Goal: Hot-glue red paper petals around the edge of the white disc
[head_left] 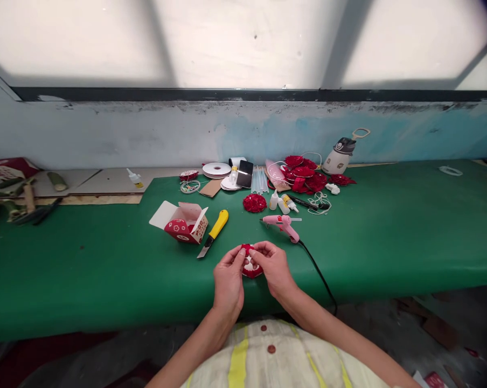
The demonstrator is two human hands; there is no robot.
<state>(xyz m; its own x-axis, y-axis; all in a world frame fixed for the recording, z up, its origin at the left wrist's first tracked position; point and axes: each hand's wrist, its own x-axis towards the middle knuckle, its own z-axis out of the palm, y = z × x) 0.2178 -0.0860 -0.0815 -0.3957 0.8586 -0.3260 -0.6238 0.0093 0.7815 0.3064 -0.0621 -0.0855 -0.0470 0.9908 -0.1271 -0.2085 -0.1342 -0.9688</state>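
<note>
Both my hands meet over the near edge of the green table (389, 237). My left hand (228, 280) and my right hand (272, 265) pinch a small red and white round piece (250, 265) between their fingertips, holding it just above the cloth. A pink glue gun (283, 224) lies just beyond my right hand, its black cord trailing off the table's front edge. A yellow utility knife (214, 231) with its blade out lies beyond my left hand.
An open red and white paper box (181, 222) sits left of the knife. A red round rosette (254, 202), small glue bottles (283, 203), glue sticks (259, 180), a tape roll (216, 170) and a heap of red rosettes (306, 173) lie farther back. A white appliance (340, 156) stands by the wall.
</note>
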